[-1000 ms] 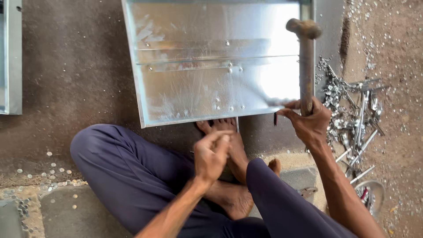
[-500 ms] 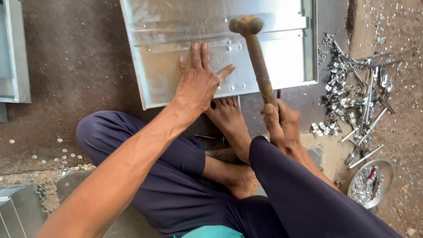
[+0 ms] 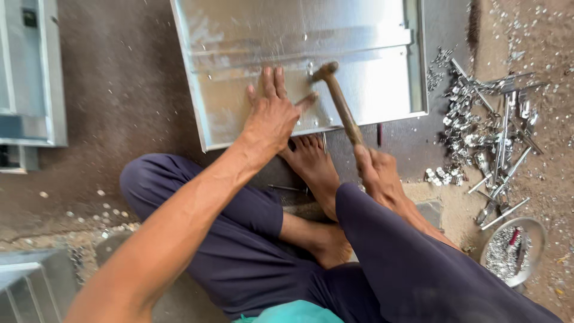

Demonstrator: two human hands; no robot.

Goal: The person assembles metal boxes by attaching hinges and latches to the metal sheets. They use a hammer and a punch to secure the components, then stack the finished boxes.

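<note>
My right grip [image 3: 375,170] is wrapped tight round the wooden handle of a hammer [image 3: 339,103], low on the shaft, and the hammer's head rests on the galvanised sheet-metal panel [image 3: 299,42] at a small rivet just right of my other hand. My left grip [image 3: 272,116] is spread flat, fingers splayed and pointing far, pressing on the near part of that panel beside the hammer head; it pinches nothing.

The panel lies on the dark floor [image 3: 119,90] ahead of me, its near edge folded up, a raised seam running left to right across it above my fingers. I sit cross-legged in dark blue trousers, and my bare foot [image 3: 311,164] lies just beneath the panel's near edge, between my two hands.

To the right, a heap of metal offcuts and rods [image 3: 484,131] is scattered over the ground, and nearer, a round metal bowl [image 3: 535,233] holds small bits. At far left lies another sheet-metal piece [image 3: 30,78].
</note>
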